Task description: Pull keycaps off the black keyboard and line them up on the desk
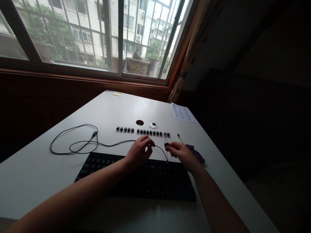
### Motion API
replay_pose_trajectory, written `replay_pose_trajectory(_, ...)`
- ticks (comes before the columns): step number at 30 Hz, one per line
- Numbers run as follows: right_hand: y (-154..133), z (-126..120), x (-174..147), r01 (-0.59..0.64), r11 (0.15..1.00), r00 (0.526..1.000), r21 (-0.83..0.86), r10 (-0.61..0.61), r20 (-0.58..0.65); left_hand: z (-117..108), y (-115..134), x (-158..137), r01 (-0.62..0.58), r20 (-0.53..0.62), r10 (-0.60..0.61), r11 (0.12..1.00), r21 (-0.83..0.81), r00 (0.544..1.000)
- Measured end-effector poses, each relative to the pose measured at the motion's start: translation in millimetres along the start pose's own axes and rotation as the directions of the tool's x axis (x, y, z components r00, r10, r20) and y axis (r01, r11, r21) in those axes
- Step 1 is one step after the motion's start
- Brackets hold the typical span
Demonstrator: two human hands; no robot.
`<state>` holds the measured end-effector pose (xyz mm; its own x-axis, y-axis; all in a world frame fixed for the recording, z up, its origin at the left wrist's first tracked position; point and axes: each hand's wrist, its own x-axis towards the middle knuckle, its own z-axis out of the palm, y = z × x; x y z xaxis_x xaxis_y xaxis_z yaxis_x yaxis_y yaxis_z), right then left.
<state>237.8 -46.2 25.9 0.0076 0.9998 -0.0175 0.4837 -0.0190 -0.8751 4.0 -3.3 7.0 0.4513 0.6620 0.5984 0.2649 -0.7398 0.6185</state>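
Note:
My right hand (178, 150) is closed on the black handle of a wire keycap puller (166, 145). The puller's wire ends reach a small black keycap (165, 134) near the right end of a row of loose keycaps (148, 132). Over the back edge of a black keyboard (165, 181), my left hand (141, 150) is curled, thumb and forefinger forming a ring. Whether anything sits between those fingertips is hidden. A thin black cable (115, 144) passes by that hand and joins the keyboard's back edge. My forearms cover part of the keys.
Cable loops with a plug (94, 133) lie at left. Behind the keycaps are a round table hole (140, 123) and a white ring-shaped piece (153, 125). A small brush (180, 138), purple cloth (198, 154) and printed paper (182, 112) lie at right, a yellow slip (117, 94) far back.

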Motion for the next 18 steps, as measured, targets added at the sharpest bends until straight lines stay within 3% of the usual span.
replay_pose_trajectory(9,17,3,-33,-0.018,0.998,0.994,0.053,0.024,-0.110,3,-2,-2,-0.030,0.055,0.028,0.999,0.036,0.998)
replay_pose_trajectory(18,20,12,-45,0.159,0.979,0.971,-0.130,-0.179,-0.156,7,-5,-4,-0.070,0.137,0.058,0.995,0.078,0.989)
